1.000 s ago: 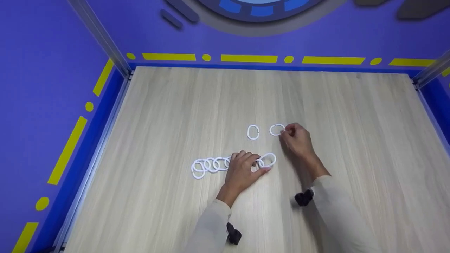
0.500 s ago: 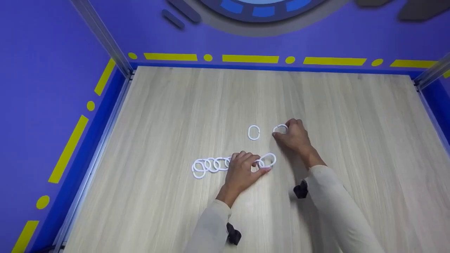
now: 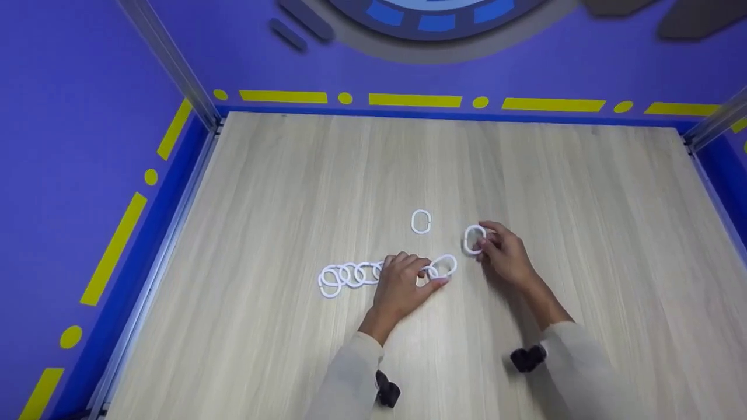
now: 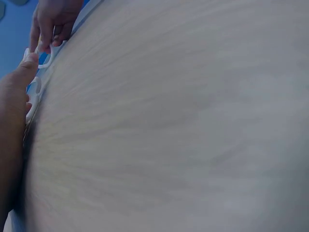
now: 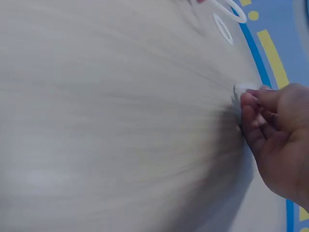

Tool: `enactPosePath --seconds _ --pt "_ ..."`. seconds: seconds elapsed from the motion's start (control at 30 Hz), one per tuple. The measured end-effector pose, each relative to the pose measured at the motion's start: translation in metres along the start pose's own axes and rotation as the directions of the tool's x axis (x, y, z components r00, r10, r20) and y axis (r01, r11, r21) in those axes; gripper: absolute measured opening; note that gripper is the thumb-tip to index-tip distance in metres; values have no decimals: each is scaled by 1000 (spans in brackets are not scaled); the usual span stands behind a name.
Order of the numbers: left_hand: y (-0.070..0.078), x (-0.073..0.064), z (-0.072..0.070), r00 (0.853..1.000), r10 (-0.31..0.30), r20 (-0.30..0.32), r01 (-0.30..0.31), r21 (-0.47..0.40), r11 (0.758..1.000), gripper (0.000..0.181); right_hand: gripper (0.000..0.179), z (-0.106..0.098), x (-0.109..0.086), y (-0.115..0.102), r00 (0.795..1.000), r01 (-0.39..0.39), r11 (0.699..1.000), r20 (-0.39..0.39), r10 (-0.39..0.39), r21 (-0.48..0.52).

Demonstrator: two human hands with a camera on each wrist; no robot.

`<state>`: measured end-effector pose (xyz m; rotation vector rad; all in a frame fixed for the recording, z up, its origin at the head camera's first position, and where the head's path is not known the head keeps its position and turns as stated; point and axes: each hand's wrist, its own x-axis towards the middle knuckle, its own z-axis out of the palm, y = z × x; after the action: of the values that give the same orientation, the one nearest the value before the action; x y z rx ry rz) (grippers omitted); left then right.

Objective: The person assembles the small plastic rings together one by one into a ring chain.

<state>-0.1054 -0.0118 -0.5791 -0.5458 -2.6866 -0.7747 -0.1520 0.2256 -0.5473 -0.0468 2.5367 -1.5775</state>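
I saw a pale wood-grain surface (image 3: 292,192) walled in purple panels with yellow dashes (image 3: 87,116). My left hand (image 3: 402,286) lay on a chain of white plastic oval rings (image 3: 350,274), its grip pinching the end link. My right hand (image 3: 505,254) pinched a single white oval ring (image 3: 474,239), lifted just beside the chain's end. Another loose white ring (image 3: 421,221) lay flat beyond.

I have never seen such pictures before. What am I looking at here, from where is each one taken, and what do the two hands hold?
A person works with bare hands on a wooden table. The big picture comes from a camera on the head; the two blurry ones come from cameras on each wrist. The left hand pinches the end of a chain of white rings. The right hand holds one loose white ring beside that end. Another single ring lies apart, farther back.
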Motion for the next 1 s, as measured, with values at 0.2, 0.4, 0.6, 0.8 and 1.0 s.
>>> enactPosePath --seconds 0.2,0.4,0.6,0.8,1.0 --pt "0 1 -1 1000 -14 16 15 -2 1000 40 22 7 -24 -5 999 29 987 18 -33 157" --pt "0 0 -1 999 -16 32 17 -10 1000 40 16 9 -32 -8 982 124 982 124 -142 141" --pt "1 0 -2 999 -14 35 15 -16 1000 39 8 17 -33 -10 975 185 983 121 -185 15" --pt "0 0 -2 1000 -4 25 5 -20 1000 38 4 22 -30 -10 962 268 958 80 -260 -100" --pt "1 -3 0 999 28 19 -29 40 999 35 11 23 -27 -4 969 248 962 22 -247 -111"
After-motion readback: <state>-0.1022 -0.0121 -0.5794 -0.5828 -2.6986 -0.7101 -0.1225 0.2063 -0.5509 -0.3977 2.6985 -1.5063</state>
